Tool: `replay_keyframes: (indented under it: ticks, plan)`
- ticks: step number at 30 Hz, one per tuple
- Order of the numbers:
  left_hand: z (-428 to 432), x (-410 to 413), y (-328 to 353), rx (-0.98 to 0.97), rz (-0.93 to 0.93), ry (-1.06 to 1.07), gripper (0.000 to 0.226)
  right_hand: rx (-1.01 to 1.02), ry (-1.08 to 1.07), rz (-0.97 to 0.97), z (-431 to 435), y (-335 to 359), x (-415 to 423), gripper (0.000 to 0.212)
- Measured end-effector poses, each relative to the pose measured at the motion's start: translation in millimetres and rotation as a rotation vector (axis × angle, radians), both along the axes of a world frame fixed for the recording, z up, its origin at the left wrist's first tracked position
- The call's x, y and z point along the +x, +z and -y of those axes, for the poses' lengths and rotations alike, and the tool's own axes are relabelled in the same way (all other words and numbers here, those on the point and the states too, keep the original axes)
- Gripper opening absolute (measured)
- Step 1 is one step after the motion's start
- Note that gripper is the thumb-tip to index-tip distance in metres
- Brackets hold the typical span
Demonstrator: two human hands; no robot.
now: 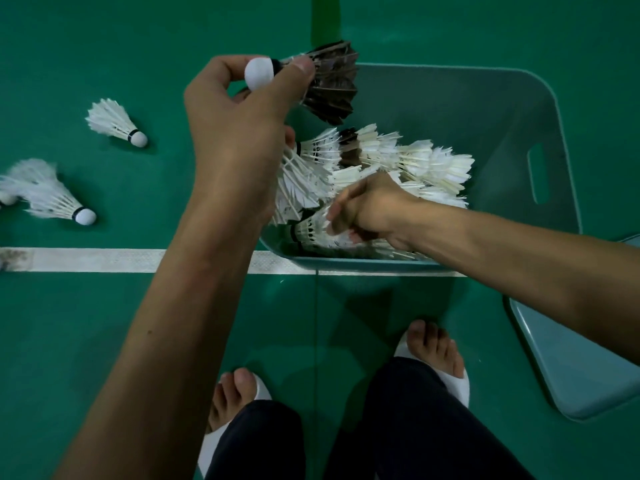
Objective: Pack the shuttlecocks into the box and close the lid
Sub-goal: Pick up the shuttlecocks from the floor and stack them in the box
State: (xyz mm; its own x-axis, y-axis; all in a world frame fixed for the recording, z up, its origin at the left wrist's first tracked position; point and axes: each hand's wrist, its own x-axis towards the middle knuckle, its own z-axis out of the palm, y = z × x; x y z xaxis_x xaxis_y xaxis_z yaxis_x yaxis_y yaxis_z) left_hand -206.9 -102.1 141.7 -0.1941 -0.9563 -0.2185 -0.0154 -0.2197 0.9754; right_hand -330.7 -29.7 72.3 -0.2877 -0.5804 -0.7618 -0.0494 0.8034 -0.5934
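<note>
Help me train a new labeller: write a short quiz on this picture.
1. Multiple choice: the left hand holds A) a white shuttlecock, B) the dark-feathered shuttlecock, C) a racket.
2. True or false: the lid is on the box.
3. Fill in: the right hand is among the white shuttlecocks inside the ____.
Key: 1 B; 2 false, it lies on the floor beside the box; 3 box.
</note>
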Motion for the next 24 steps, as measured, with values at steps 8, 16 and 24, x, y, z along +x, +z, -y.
replay_keyframes:
  ticks: [8, 16, 24]
  plan:
    - [-5.7, 0.9, -3.8, 0.048, 0.004, -0.029, 0.03, -0.017, 0.0, -0.021, -1.3, -4.3, -5.7, 0.02]
    - [-5.3, -2.0, -2.9, 0.067, 0.022, -0.048, 0.027, -0.135, 0.333, -0.077, -4.1, 2.9, -13.7, 0.021]
    - [-8.5, -3.2, -7.0, 0.102, 0.023, -0.05, 0.03, -0.136, 0.131, 0.104, -6.1, -2.6, -11.2, 0.031]
